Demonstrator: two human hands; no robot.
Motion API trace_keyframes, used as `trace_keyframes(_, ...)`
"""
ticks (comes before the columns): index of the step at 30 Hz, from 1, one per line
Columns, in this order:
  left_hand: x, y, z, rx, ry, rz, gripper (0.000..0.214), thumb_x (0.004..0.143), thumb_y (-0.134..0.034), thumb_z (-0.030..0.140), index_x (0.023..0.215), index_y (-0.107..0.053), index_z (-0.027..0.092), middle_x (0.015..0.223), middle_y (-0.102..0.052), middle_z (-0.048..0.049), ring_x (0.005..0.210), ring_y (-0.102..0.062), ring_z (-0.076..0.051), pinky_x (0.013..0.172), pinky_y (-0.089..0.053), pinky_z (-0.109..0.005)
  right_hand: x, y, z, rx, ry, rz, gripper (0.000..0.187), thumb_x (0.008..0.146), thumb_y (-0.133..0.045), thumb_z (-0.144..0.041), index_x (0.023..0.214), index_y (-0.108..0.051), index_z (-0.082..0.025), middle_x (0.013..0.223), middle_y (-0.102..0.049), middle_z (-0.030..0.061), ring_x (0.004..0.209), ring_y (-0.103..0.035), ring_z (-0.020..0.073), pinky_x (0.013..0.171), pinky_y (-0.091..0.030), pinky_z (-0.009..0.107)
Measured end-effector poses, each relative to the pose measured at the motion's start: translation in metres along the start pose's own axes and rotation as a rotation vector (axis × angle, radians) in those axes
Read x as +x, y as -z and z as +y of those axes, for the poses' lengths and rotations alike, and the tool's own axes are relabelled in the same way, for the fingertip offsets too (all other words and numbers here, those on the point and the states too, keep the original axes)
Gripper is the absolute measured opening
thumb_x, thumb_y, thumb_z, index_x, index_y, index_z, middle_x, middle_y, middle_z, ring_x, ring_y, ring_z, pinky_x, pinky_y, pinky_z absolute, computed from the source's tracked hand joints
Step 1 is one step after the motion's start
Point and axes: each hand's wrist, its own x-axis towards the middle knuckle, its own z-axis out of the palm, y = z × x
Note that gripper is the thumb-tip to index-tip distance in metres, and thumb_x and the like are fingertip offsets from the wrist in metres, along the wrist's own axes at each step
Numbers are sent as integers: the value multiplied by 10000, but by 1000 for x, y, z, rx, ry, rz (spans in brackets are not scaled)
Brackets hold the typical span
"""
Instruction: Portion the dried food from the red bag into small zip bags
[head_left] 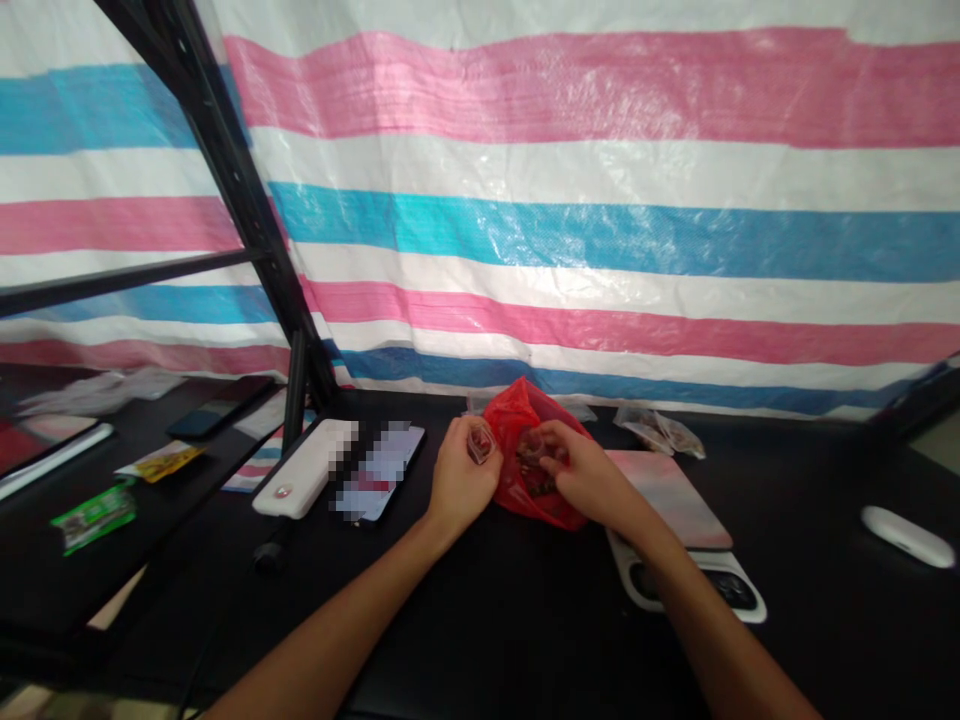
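A red plastic bag (517, 410) stands with its mouth spread on the black table, and small dark brown pieces (536, 482) show inside it. My left hand (459, 490) is closed around a small clear plastic bag (480, 440), whose round mouth points up beside the red bag's left edge. My right hand (574, 465) reaches into the red bag from the right, its fingers bent together over the pieces. What those fingers grip is too small and blurred to name. Under my right forearm is a white kitchen scale (660, 490) with a shiny plate.
Left of my hands lie a white power bank (311, 465) and a phone (382, 475) with its screen lit. Clear bags (660, 430) rest behind the scale. A white oblong case (907, 537) sits far right. On the left table are green (96, 518) and yellow packets (169, 460).
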Motion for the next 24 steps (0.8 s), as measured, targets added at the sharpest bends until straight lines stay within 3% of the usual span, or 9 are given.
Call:
trace_keyframes(6,-5,0,0,113,-84,-118,189,774,-640,89,909,-630,220,887,-628,1,818,-592,-183,755,-454,-302,-1,1,-16,85,85,27,344,813,-534,-88,1127,-628,-192,1008,-702,34,846,-660,182,818,-539,333)
trace_keyframes(11,-7,0,1,172,-142,-186,172,820,-642,135,973,-623,210,996,-650,-39,965,-614,-230,882,-470,-370,-5,-5,-23,-70,381,105,402,867,-495,-48,1153,-700,-242,1242,-639,68,1156,-579,210,1043,-449,378)
trace_keyframes(14,-7,0,1,205,-159,-192,105,879,-600,178,980,-610,205,999,-643,-48,969,-618,-232,884,-478,-374,-7,-5,-22,-227,490,128,455,906,-439,-35,1180,-723,-263,1282,-642,70,1173,-569,222,1061,-432,395)
trace_keyframes(19,-10,0,8,262,-126,-155,50,911,-590,250,956,-582,228,973,-587,-30,934,-622,-219,835,-485,-339,-8,-1,-25,-194,490,231,409,972,-421,-113,1242,-688,-263,1292,-624,81,1224,-557,221,1080,-431,387)
trace_keyframes(24,-15,-1,15,341,52,-66,180,882,-626,326,1000,-520,240,1034,-539,-44,862,-628,-228,726,-463,-326,-8,14,-26,-162,381,339,386,959,-427,-114,1253,-645,-237,1286,-593,106,1254,-539,239,1096,-416,411)
